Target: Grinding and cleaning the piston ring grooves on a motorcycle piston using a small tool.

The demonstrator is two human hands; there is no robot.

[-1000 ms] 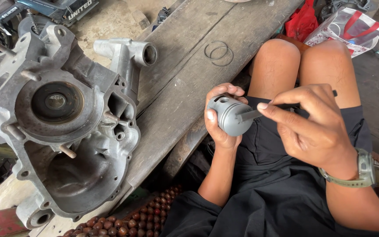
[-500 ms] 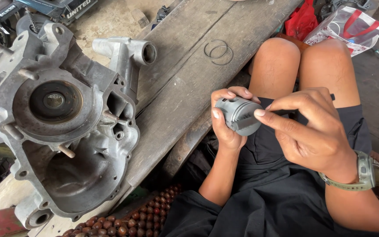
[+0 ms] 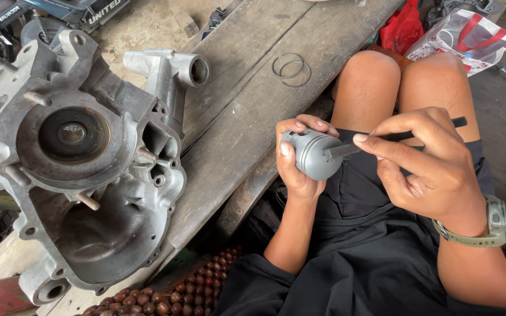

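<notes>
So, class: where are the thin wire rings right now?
In the head view, the wire rings lie on the wooden plank, upper middle, between the engine casing and the person's knees, untouched by either hand.

Seen from above in plain daylight, without hard shadows. Wide, worn wooden planks laid slantwise as a work surface, grey and scratched, with thin wire rings lying on them. At the left a big grey metal engine casing, resting partly on the planks. Dusty concrete floor beyond, darker ground at the far right. A red bag and a clear plastic bag up top. Brown wooden beads along the bottom edge.
</notes>
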